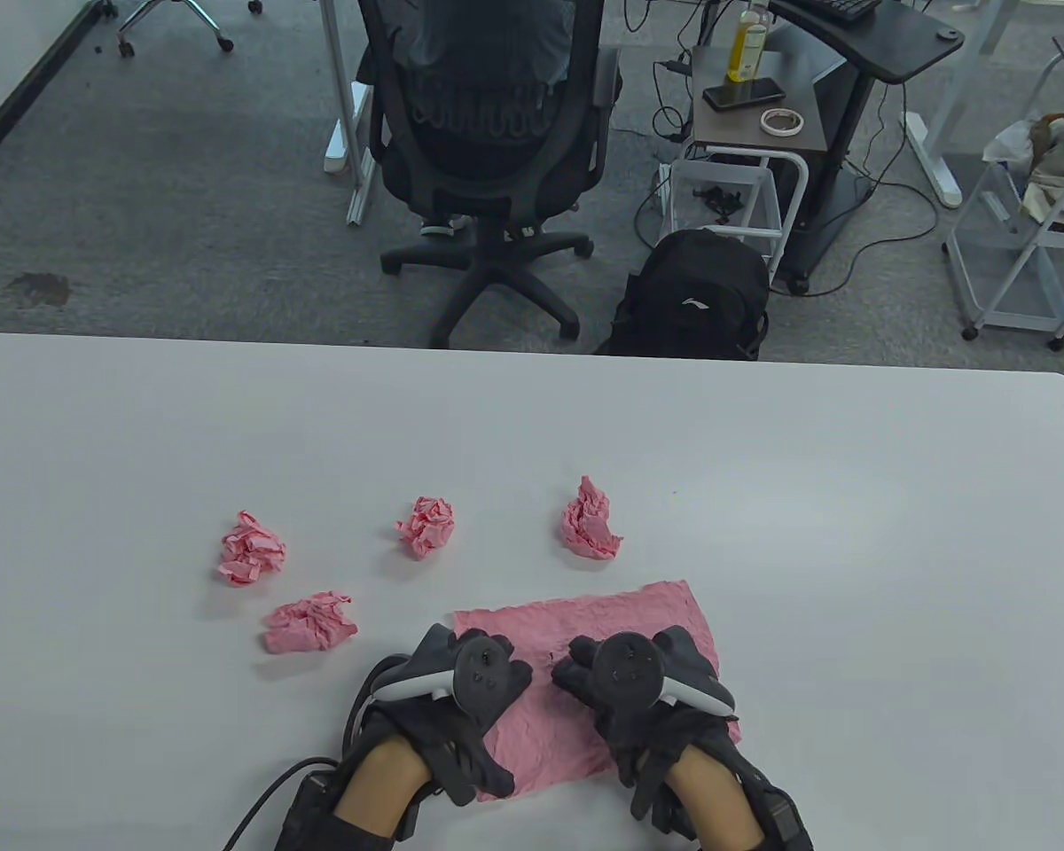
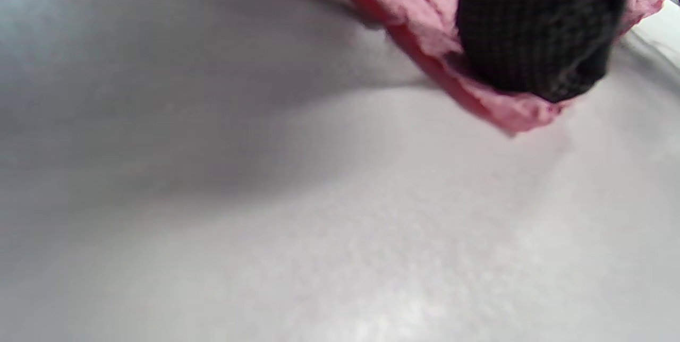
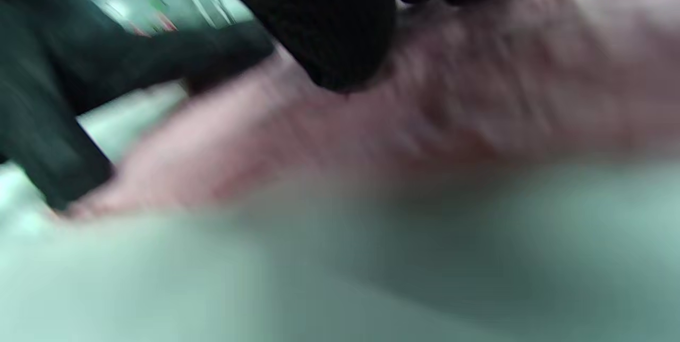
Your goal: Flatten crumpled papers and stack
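A pink paper sheet (image 1: 585, 620), spread out and wrinkled, lies on the white table (image 1: 851, 532) near the front edge. My left hand (image 1: 474, 678) rests flat on its left part and my right hand (image 1: 625, 678) rests flat on its right part, fingers spread, pressing it down. The left wrist view shows a gloved finger (image 2: 531, 28) on the sheet's edge (image 2: 510, 113). The right wrist view shows a blurred finger (image 3: 329, 28) on the pink sheet (image 3: 425, 119). Several crumpled pink paper balls lie beyond: (image 1: 250, 550), (image 1: 309, 623), (image 1: 426, 526), (image 1: 591, 523).
Beyond the table's far edge stand a black office chair (image 1: 488, 133), a black backpack (image 1: 696, 297) and a side cart (image 1: 754, 115) with a bottle and tape roll. The table stretches bare to the right and left of the papers.
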A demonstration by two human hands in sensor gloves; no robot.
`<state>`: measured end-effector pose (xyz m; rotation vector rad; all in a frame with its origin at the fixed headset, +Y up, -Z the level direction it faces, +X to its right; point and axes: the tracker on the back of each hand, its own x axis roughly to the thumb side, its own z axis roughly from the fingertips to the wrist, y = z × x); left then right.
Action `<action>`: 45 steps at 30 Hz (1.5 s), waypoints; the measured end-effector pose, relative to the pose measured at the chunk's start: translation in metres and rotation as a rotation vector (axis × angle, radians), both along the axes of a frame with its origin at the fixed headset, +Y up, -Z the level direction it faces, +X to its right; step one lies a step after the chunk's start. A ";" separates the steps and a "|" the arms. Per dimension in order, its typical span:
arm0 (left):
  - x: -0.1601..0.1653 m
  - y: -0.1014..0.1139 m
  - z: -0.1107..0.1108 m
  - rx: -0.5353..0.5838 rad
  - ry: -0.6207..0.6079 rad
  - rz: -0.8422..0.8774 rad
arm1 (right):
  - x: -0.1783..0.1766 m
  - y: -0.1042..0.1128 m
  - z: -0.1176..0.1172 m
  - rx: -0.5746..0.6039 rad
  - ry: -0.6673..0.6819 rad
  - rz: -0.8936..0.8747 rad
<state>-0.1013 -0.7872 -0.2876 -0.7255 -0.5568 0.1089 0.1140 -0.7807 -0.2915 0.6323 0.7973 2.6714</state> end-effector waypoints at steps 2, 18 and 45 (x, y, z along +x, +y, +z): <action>0.000 0.000 0.000 0.000 0.001 -0.001 | 0.025 0.001 -0.008 0.004 -0.155 -0.068; 0.000 0.001 0.003 0.006 -0.027 0.013 | 0.109 0.021 -0.019 0.272 -0.719 0.122; 0.000 -0.001 0.004 0.001 -0.017 0.028 | 0.122 -0.007 -0.020 -0.347 -0.697 -0.888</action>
